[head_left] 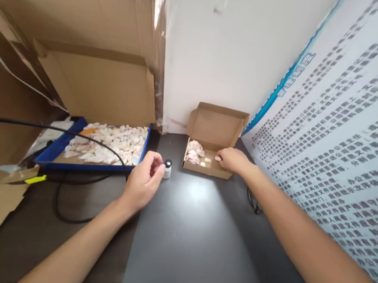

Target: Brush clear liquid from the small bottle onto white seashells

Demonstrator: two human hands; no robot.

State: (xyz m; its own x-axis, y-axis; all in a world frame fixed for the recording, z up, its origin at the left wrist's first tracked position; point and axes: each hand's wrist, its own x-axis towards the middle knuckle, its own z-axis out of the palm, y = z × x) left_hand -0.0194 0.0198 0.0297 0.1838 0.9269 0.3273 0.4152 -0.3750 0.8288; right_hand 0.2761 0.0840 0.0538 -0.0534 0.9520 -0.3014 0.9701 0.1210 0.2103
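My left hand (144, 179) rests on the dark table (193, 239), fingers curled round a small white bottle with a black cap (167, 168) that stands upright. My right hand (233, 160) reaches into a small open cardboard box (213, 128) and pinches a small pale shell at its fingertips. Inside that box lie a few more shells (194, 151), pinkish and white, at its left side.
A blue tray (56, 148) filled with several white shells (112, 143) sits at the back left. A black cable (61, 210) loops across the table by the tray. Cardboard sheets stand behind and to the left; a printed poster (346, 134) covers the right wall.
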